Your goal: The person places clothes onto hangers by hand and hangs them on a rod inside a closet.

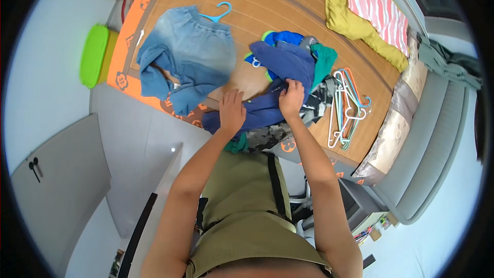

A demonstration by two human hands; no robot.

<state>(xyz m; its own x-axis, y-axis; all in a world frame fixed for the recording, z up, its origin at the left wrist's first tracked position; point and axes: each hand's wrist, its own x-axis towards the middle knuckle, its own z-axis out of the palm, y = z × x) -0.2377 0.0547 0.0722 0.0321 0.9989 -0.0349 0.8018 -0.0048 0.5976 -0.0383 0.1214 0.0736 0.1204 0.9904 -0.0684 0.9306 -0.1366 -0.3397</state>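
Navy trousers (285, 62) lie spread over a pile of clothes near the bed's front edge, one leg reaching up and the other out to the left. My left hand (232, 110) rests flat on the left-hand leg, fingers stretched out. At the bend between the two legs, my right hand (292, 98) has its fingers curled onto the navy cloth. Beneath and around the trousers show a green garment (324, 59), a bright blue piece (284, 37) and a grey-black camouflage garment (267, 136).
A denim garment (200, 41) with a blue hanger (221, 13) lies left on the bed mat (247, 0). Several plastic hangers (347, 108) are heaped at right. A yellow cloth and striped fabric (373, 0) lie at upper right. A green-lidded box (95, 56) stands beyond the left edge.
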